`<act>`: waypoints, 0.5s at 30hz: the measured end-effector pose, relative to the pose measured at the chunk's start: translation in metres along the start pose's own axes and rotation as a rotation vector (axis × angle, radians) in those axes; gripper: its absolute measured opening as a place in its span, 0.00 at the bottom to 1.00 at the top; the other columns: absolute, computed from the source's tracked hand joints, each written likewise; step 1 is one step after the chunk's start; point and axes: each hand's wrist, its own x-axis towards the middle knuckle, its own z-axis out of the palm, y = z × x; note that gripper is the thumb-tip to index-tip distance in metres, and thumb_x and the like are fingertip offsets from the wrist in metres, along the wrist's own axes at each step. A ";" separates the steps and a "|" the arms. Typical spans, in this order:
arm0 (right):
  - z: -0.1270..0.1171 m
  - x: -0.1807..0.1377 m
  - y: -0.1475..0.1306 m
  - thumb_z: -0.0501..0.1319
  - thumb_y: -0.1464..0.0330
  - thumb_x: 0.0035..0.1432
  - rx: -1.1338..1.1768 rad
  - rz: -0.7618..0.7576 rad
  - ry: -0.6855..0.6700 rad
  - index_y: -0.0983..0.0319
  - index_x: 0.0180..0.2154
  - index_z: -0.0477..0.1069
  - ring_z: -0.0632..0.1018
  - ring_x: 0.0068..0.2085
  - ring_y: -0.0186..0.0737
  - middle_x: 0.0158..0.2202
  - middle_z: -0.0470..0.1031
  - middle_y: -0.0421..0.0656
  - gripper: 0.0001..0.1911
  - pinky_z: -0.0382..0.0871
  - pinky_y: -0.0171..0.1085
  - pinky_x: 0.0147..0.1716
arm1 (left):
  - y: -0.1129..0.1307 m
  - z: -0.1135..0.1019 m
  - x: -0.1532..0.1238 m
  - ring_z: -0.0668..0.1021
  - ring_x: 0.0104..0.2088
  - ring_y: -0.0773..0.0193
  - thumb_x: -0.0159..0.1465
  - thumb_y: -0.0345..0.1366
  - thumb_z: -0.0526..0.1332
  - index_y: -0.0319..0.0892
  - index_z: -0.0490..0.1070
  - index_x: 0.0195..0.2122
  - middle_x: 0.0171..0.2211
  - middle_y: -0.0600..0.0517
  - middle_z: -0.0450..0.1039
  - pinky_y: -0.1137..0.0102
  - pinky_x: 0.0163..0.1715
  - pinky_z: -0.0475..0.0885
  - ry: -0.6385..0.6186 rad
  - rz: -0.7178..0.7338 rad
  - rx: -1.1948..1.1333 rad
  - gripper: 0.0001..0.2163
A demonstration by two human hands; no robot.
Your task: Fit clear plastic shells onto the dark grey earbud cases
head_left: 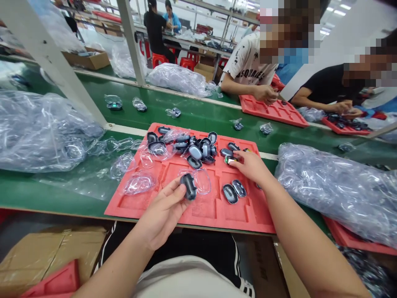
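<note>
Carefully now, our left hand (163,213) pinches a dark earbud case (189,186) over the red foam tray (198,217) while our right hand (251,165) touches the heap (195,149) with outstretched fingers; a loose grip could drop the case and scratch it

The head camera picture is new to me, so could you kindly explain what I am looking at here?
This view comes from a camera worn on a person's head, looking forward and down, so the bare arms at the bottom are that person's own. The left hand holds a dark oval case. The right hand is at a smaller case among many others. Beneath them lies a red foam tray on a green workbench, with clear plastic bags heaped beside it. Across the bench, a co-worker in a white T-shirt works at another red tray.
</note>
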 end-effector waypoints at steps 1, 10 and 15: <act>0.003 0.004 0.001 0.68 0.63 0.63 -0.012 -0.010 -0.019 0.67 0.56 0.78 0.79 0.53 0.60 0.53 0.82 0.58 0.23 0.71 0.53 0.54 | 0.000 -0.001 0.000 0.79 0.46 0.62 0.65 0.36 0.71 0.42 0.81 0.45 0.47 0.47 0.80 0.68 0.53 0.75 -0.005 0.003 -0.011 0.09; -0.015 -0.023 -0.022 0.59 0.71 0.67 -0.035 -0.214 -0.059 0.58 0.48 0.76 0.80 0.46 0.50 0.49 0.77 0.49 0.10 0.73 0.46 0.46 | 0.004 -0.010 -0.004 0.78 0.44 0.65 0.65 0.36 0.72 0.41 0.82 0.43 0.44 0.49 0.78 0.70 0.49 0.77 0.008 0.028 -0.094 0.08; -0.017 -0.049 -0.076 0.55 0.75 0.70 0.187 -0.556 -0.394 0.56 0.44 0.75 0.80 0.43 0.40 0.47 0.74 0.43 0.12 0.76 0.41 0.44 | 0.006 -0.013 -0.004 0.79 0.45 0.64 0.66 0.36 0.71 0.41 0.82 0.43 0.44 0.49 0.79 0.70 0.51 0.77 -0.003 0.043 -0.104 0.07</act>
